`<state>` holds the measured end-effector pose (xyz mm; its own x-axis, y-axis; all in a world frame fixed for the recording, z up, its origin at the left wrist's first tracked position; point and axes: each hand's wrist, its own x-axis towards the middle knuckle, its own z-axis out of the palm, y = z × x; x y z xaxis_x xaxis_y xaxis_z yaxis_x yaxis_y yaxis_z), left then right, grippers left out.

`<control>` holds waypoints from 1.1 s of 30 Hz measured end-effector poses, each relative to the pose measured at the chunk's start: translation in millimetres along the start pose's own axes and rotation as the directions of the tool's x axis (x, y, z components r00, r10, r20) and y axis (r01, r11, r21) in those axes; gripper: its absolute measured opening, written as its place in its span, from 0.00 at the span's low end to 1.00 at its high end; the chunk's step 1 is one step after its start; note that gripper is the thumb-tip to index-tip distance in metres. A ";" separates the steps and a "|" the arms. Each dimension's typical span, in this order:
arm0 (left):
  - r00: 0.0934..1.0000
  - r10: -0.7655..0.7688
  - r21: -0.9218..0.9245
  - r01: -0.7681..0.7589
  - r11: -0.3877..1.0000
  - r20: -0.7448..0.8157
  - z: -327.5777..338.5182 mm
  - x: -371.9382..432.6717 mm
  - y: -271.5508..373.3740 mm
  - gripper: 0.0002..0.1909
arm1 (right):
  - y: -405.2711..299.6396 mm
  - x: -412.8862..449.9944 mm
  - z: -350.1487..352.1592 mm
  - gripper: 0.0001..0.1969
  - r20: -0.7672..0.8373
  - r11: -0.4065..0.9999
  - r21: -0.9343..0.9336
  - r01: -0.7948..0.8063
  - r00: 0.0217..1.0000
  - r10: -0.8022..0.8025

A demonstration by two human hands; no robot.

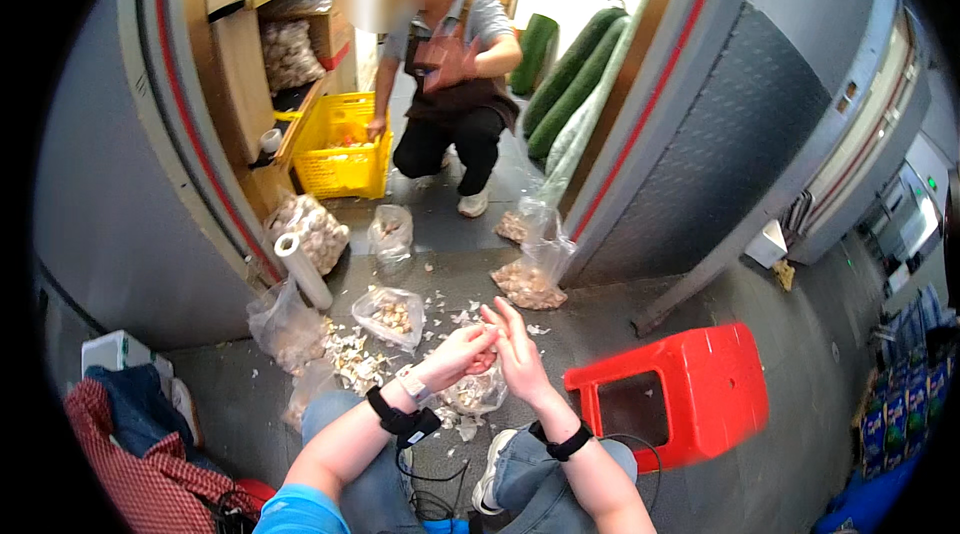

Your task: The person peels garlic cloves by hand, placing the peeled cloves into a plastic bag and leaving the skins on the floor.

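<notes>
My left hand (469, 349) and my right hand (516, 352) meet in front of me, above an open plastic bag of garlic (474, 391) on the floor. The fingers of my left hand are pinched on a small pale piece that looks like a garlic clove (495, 331). My right hand's fingers are extended and touch it from the other side. Further forward stands another open bag with peeled-looking cloves (394, 315). Loose garlic skins (356, 358) lie scattered to the left. Two tied-looking clear bags of cloves (529, 286) rest ahead on the right.
A person (457, 61) crouches in the doorway, holding a yellow crate (341, 170). A red plastic stool (712, 391) lies on its side at my right. A plastic roll (302, 271) leans by a large garlic bag (311, 230). Someone in checked cloth (135, 466) is at far left.
</notes>
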<state>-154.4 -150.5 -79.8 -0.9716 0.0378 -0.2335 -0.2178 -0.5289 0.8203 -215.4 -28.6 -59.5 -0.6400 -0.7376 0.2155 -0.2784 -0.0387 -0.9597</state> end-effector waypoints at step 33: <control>0.983 0.171 0.207 -0.155 0.966 -0.065 -6.5 -8.3 9.7 0.15 | -3.3 -2.3 1.9 0.12 -0.128 0.975 -0.213 -0.058 0.991 0.031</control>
<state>-147.8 -161.5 -73.3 -0.9865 -0.1082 -0.1229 -0.0793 -0.3409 0.9368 -211.7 -28.0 -57.2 -0.7348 -0.6459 0.2069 -0.3867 0.1484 -0.9102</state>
